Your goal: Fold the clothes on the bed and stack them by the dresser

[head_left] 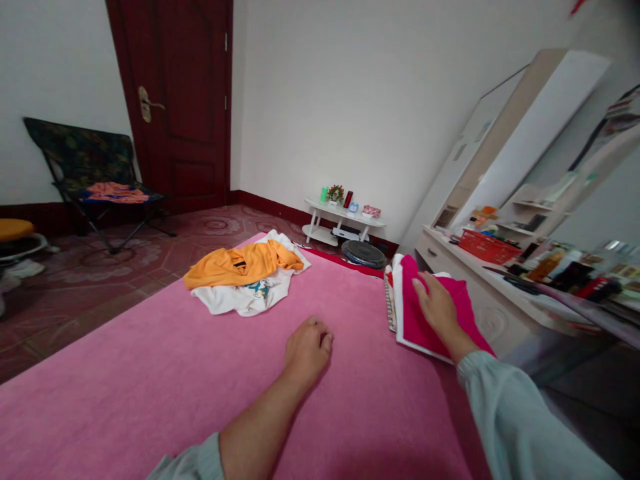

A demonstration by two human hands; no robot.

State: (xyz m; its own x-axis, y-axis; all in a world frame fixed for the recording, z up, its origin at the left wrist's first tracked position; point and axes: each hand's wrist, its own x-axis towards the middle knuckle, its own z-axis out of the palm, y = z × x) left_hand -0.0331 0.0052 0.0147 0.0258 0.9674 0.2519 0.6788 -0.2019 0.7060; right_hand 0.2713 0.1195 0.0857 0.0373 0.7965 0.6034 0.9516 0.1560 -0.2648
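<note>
One folded stack [399, 303] topped with magenta cloth [414, 320], at the right edge of a pink cover [200, 387]
From where I stand, the right hand [436, 303] rests on the cloth, fingers extended, apparently without a grip; the left hand [309, 347], loosely half open, seems empty over the cover. The step looks like setting down or smoothing that cloth; leaving it calls only for lifting the palm clear

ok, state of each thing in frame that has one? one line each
Door: shut
Camouflage chair: unfolded, clothing on seat
Orange garment: crumpled, atop white garment
White garment: rumpled, partly covered
Magenta cloth: folded, atop a pile
Left hand: loosely curled, over pink cover
Right hand: open, on magenta cloth
Red basket: upright, filled
</note>
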